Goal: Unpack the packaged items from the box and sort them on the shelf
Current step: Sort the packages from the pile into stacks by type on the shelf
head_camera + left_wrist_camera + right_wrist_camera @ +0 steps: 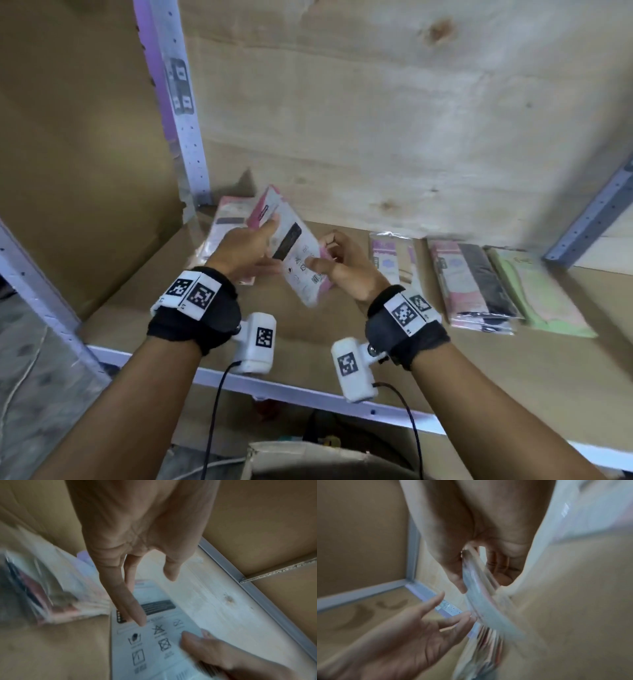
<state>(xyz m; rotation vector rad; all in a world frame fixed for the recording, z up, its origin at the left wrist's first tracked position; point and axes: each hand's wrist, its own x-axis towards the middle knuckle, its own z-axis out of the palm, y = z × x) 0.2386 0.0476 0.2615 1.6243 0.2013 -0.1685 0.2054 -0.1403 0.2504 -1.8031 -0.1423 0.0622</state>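
I hold a flat pink-and-white package (297, 250) tilted above the brown shelf board (308, 342); its white back shows washing symbols and a barcode (154, 649). My right hand (325, 255) pinches its lower right edge, thumb on the printed face and fingers behind. My left hand (263, 240) is at its left side with straight fingers; the index fingertip (140, 622) lies on the printed face. In the right wrist view the package (481, 601) is edge-on and blurred, and the left hand (436, 619) touches it with flat fingertips.
More packages lie on the shelf: a pile at the back left (224, 219), a beige-and-pink one (394, 260), a pink-and-black stack (472, 284), a green one (537, 294). A perforated metal post (181, 113) stands left. An open cardboard box (308, 459) sits below the front rail (308, 390).
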